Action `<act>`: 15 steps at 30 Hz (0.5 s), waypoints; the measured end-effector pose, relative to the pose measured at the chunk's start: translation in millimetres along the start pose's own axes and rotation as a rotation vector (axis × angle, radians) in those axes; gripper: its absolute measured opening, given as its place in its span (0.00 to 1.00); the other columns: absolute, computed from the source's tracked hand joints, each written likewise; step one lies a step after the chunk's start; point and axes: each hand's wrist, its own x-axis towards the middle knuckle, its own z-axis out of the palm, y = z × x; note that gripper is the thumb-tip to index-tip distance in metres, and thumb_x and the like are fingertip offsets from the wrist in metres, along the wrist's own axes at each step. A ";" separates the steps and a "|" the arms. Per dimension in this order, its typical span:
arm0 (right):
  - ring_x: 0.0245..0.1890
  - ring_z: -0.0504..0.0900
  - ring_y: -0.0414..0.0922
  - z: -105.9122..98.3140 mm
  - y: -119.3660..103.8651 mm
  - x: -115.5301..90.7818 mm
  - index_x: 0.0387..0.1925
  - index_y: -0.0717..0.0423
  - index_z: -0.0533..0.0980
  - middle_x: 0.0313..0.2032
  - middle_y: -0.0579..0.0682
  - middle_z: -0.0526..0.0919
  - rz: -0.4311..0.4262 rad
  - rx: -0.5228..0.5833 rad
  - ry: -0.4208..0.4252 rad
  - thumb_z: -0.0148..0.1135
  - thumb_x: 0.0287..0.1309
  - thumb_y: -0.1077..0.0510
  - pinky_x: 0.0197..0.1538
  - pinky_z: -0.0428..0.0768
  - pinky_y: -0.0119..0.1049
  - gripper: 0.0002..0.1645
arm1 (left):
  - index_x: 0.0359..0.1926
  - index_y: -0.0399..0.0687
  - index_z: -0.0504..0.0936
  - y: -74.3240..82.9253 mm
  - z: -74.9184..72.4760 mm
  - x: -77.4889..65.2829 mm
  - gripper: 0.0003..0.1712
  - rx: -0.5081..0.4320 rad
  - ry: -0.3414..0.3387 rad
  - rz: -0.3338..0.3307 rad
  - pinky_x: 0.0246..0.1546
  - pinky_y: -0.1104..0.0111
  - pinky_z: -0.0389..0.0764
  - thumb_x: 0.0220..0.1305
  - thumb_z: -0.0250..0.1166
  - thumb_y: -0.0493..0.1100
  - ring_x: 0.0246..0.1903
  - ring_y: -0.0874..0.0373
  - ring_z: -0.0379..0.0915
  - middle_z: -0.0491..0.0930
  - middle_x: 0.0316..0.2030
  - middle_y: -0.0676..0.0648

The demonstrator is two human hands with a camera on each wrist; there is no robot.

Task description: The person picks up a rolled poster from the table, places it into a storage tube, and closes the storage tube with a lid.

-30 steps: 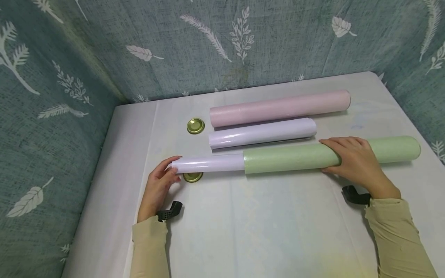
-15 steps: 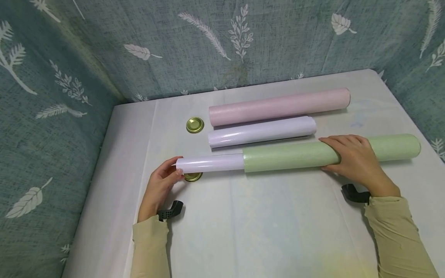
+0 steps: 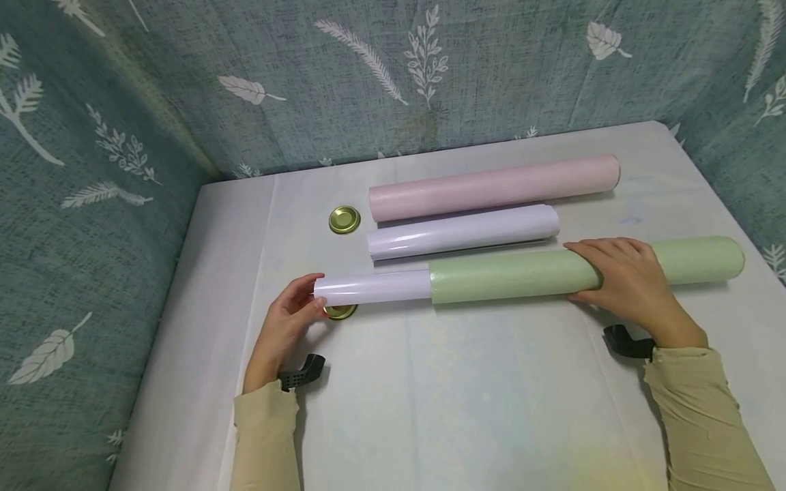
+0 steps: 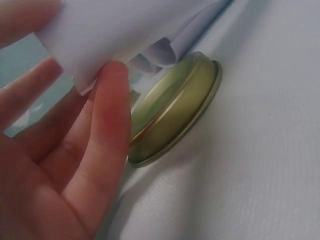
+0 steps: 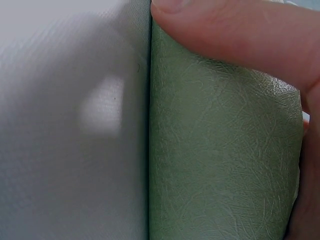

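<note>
1. Head: my left hand [image 3: 284,327] pinches the pale roll [image 3: 376,288] jutting from the green roll [image 3: 510,276] my right hand [image 3: 632,288] grips; straight alignment seems best.
2. Left wrist: gold lid [image 4: 181,112] nearby; light pinch should prevent creases.
3. Right wrist: green roll against cloth [image 5: 60,190]; don't squash.

Green roll [image 5: 225,160]: finely creased, paper-like, softly shiny under the right hand [image 3: 632,290].
Lilac roll [image 3: 374,288]: smooth, glossy paper at the left hand [image 3: 282,327].
Lid [image 4: 175,117]: smooth, shiny metal beside the left hand.
Desk cover [image 3: 467,382]: woven cloth between the hands.
</note>
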 end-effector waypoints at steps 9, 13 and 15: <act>0.50 0.66 0.54 -1.0 0.4 1.4 0.56 0.49 0.68 0.50 0.54 0.73 -0.011 -0.004 0.021 0.76 0.23 0.45 0.52 0.56 0.54 0.50 | 0.63 0.54 0.60 5.4 6.9 3.3 0.34 -0.053 -0.025 -0.031 0.35 0.65 0.78 0.56 0.63 0.46 0.43 0.52 0.72 0.67 0.54 0.42; 0.51 0.66 0.55 -0.9 0.1 0.4 0.57 0.49 0.67 0.50 0.54 0.73 -0.005 0.004 0.009 0.76 0.23 0.45 0.52 0.55 0.54 0.51 | 0.64 0.52 0.60 5.4 12.2 3.0 0.35 -0.057 -0.053 -0.036 0.34 0.63 0.79 0.57 0.62 0.47 0.40 0.50 0.74 0.68 0.52 0.41; 0.51 0.66 0.55 -0.4 0.0 -0.4 0.57 0.48 0.67 0.50 0.55 0.73 -0.003 0.006 0.001 0.76 0.23 0.45 0.52 0.55 0.55 0.51 | 0.63 0.50 0.60 5.2 15.3 2.4 0.33 -0.062 -0.080 -0.023 0.34 0.61 0.79 0.58 0.62 0.45 0.40 0.48 0.75 0.67 0.51 0.40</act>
